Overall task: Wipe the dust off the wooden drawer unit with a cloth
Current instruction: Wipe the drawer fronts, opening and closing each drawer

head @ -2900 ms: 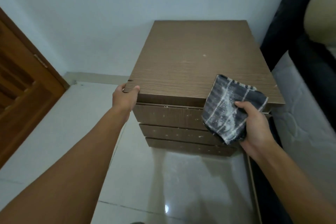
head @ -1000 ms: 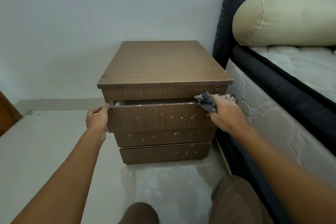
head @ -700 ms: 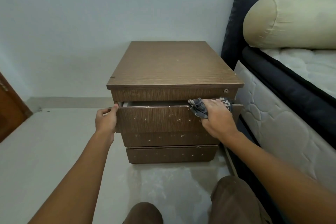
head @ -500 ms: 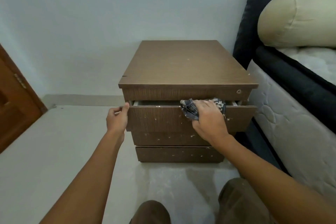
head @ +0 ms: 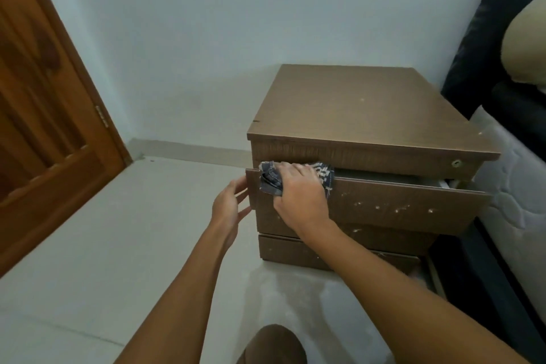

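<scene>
- Fingers [head: 298, 174] of my right hand [head: 298, 198] are curled down over the bunched cloth [head: 270, 180], pinning it onto the top edge of the top drawer [head: 407, 207] at its left corner.
- Left hand [head: 229, 207] is loose — fingers spread, tips touching or just beside the drawer's left end, gripping nothing.
- Cloth relative to fingers: most of it sits under my right palm; a dark fold sticks out left of the knuckles, a checked corner pokes out on the right.
- Doing the step well, as I judge it: keep flat pressure along the drawer lip and run the pass right off the corner, so the dust leaves the edge and doesn't drop inside.
- Left hand should brace the drawer end — it's pulled part-way out and will likely slide under a sideways push.
- Drawer front to the right of my hand shows pale specks; that face looks not yet wiped, same for the two lower fronts.
- Drawer unit [head: 354, 103] stands on the floor [head: 133, 230], just beside the bed [head: 514, 174], its back to the wall [head: 236, 23]; a couple of pale specks remain on its top.
- Refold the cloth to a clean side before the fronts — it's probably loaded.
</scene>
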